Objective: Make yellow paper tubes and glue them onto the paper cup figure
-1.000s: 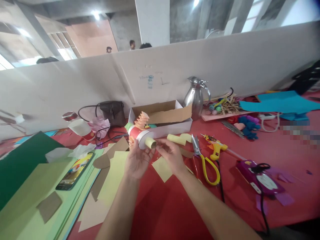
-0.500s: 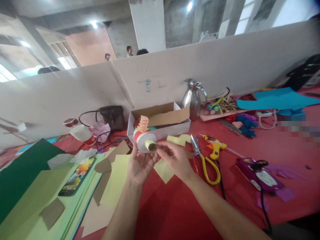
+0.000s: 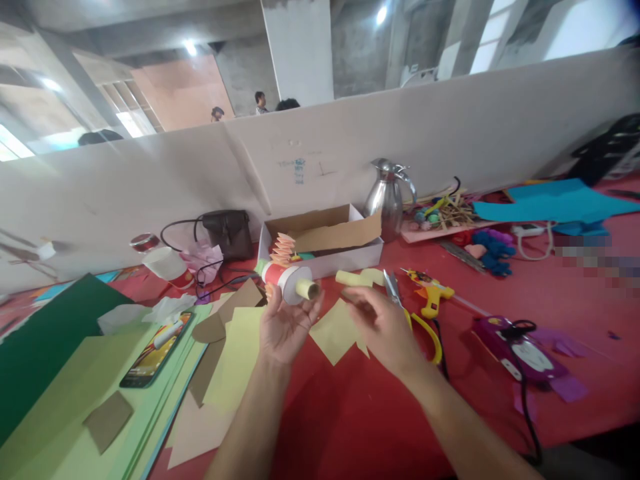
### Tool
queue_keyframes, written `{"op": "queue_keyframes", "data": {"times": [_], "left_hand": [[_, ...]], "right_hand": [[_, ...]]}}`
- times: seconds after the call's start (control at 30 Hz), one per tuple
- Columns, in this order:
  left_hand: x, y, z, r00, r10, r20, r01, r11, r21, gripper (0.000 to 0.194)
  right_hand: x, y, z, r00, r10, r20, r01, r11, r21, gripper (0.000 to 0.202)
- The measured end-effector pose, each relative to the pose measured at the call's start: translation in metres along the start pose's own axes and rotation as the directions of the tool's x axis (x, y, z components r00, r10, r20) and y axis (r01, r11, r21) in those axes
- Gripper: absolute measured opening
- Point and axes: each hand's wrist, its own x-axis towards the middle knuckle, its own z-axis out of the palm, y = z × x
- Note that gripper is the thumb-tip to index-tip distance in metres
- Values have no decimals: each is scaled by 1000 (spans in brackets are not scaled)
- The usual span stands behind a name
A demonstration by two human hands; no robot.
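Observation:
A paper craft model rests in my left hand, its palm turned up and fingers curled beneath. The model has a red and white round body, a yellow paper tube at its near end and folded orange paper strips on top. My right hand is off the model, to its right, fingers loosely bent above the red table; I see nothing in them. Beneath and beside it lies a cut piece of yellow paper. Just beyond are a rolled yellow paper piece and yellow-handled scissors, partly hidden by that hand.
An open cardboard box and a steel jug stand by the white partition. On the right lie a yellow glue gun and a purple corded device. Green paper sheets and a phone occupy the left side.
My right hand has drawn away from the model's tube and moved right, now covering part of the scissors. My left hand still holds the model, turned slightly. The phone's picture differs.

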Motion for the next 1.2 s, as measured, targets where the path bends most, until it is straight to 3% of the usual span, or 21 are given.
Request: {"op": "queue_keyframes", "data": {"times": [0.07, 0.13, 0.23, 0.4, 0.57, 0.8, 0.93, 1.03, 1.2], "left_hand": [[0, 1, 0, 999, 30, -20, -30, 999, -20, 38], [1, 2, 0, 999, 44, -30, -45, 998, -45, 38], [2, 3, 0, 999, 50, -21, -51, 995, -80, 37], [1, 6, -1, 998, 32, -54, -38, 992, -118, 41], [0, 9, 2, 998, -1, -62, -8, 988, -152, 50], [-4, 13, -1, 994, -105, 27, 107, 980, -168, 58], [-4, 9, -4, 995, -65, 73, 74, 990, -118, 48], [-2, 5, -3, 1000, -9, 12, 10, 995, -101, 37], [1, 1, -1, 975, 75, -210, -84, 996, -33, 26]], "right_hand": [[-11, 23, -19, 998, 38, 54, -16, 934, -358, 33], [-23, 49, -35, 993, 99, 57, -42, 780, -624, 42], [-39, 81, -47, 983, 169, 73, -44, 603, -797, 42], [-47, 95, -46, 972, 201, 121, -27, 608, -793, 41], [-41, 88, -45, 939, 334, 84, -138, 587, -798, 47], [-35, 84, -47, 918, 390, 67, -195, 593, -782, 47], [-37, 79, -44, 923, 380, 64, -188, 589, -786, 47], [-39, 75, -44, 916, 391, 90, -190, 619, -762, 57], [-40, 78, -43, 925, 367, 100, -172, 636, -752, 54]]}}
